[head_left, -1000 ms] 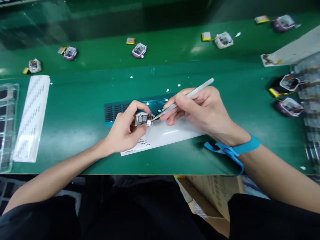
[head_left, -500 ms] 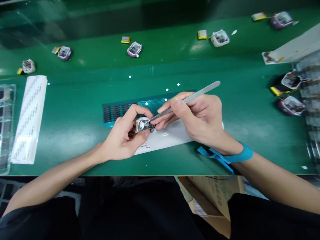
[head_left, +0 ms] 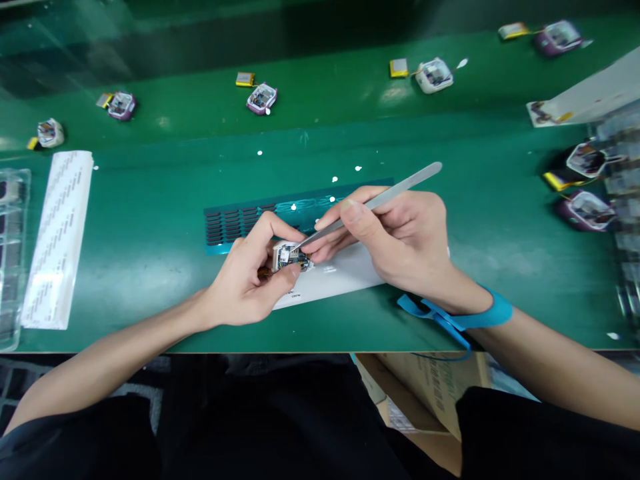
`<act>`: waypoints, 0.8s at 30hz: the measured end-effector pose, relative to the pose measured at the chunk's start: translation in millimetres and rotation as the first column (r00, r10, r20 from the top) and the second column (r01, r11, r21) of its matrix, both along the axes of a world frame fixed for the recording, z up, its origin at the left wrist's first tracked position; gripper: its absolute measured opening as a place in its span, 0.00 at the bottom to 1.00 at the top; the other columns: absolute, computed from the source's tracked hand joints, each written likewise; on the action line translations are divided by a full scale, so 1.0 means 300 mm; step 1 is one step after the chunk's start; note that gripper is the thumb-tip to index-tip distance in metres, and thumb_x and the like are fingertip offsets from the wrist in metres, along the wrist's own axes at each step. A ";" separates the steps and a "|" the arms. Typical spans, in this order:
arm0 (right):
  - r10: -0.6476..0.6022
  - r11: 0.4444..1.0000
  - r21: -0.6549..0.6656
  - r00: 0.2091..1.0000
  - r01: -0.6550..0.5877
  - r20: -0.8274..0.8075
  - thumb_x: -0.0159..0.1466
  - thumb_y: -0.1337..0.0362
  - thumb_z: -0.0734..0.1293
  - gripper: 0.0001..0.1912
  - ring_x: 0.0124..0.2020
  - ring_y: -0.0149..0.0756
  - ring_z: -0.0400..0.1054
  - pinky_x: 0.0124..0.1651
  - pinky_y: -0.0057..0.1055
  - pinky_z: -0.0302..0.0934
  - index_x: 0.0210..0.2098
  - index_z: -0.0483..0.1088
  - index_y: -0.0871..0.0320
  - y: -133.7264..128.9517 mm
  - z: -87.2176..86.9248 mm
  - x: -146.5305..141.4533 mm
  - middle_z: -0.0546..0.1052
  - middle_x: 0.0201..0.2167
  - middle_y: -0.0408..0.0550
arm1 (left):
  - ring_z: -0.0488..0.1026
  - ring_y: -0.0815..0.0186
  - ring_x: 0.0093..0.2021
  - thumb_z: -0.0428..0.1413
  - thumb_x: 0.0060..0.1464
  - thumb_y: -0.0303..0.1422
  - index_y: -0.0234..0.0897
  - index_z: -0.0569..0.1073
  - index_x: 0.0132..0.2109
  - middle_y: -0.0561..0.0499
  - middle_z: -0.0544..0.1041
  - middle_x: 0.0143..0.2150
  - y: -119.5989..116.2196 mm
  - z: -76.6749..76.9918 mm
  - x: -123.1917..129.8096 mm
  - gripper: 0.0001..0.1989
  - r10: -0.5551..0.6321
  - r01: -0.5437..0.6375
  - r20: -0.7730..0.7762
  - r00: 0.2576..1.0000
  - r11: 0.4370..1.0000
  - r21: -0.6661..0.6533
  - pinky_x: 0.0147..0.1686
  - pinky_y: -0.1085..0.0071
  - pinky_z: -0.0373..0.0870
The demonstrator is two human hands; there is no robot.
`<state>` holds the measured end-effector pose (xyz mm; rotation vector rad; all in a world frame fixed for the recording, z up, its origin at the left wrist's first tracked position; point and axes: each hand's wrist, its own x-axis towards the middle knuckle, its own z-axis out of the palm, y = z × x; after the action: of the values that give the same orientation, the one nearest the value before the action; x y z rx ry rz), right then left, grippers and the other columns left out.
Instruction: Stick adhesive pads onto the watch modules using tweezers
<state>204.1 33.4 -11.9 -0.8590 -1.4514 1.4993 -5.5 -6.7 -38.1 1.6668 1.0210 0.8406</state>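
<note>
My left hand (head_left: 253,277) grips a small white open device housing (head_left: 285,254) with a circuit board inside, between thumb and index finger. In my right hand (head_left: 395,233) is a pair of metal tweezers (head_left: 400,188), held like a pen. The tweezers' tip is at the board, and my right fingertips are at the housing's right side. Beneath the hands lie a white sheet (head_left: 340,272) with small printed labels and a teal strip (head_left: 220,227) carrying rows of dark pads. A blue wrist strap (head_left: 483,317) circles my right wrist.
Several open housings with yellow batteries, such as a purple one (head_left: 262,99) and a white one (head_left: 434,75), lie along the back. A long printed white strip (head_left: 59,240) and a clear tray (head_left: 15,267) stand left. More housings (head_left: 586,211) and stacked clear trays (head_left: 623,233) are right.
The housings along the back have shifted slightly left. My hands keep their hold, and the tweezers' tip stays at the board with only a slight shift.
</note>
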 end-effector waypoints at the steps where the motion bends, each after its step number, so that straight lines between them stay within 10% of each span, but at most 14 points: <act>1: 0.007 1.000 -0.004 1.000 -0.007 -0.005 0.72 0.55 0.69 0.15 0.26 0.33 0.80 0.32 0.26 0.79 0.32 0.78 0.56 0.001 -0.002 0.001 0.84 0.32 0.45 | 0.73 0.65 0.23 0.57 0.66 0.41 0.46 0.65 0.50 0.55 0.72 0.28 0.000 -0.001 0.000 0.11 0.001 -0.001 -0.004 1.000 1.000 0.007 0.18 0.68 0.65; 24: -0.032 0.993 0.116 0.999 0.029 0.022 0.73 0.60 0.68 0.13 0.29 0.33 0.80 0.33 0.26 0.78 0.33 0.79 0.56 -0.016 -0.011 -0.001 0.83 0.33 0.44 | 0.73 0.67 0.23 0.49 0.72 0.41 0.44 0.64 0.50 0.55 0.75 0.29 0.002 0.001 0.008 0.08 -0.023 0.025 0.056 0.998 0.999 -0.048 0.19 0.70 0.63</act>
<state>203.7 28.6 -15.2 -0.8272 -1.5200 1.3725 -3.1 -6.2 -37.9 1.6028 0.9741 0.8355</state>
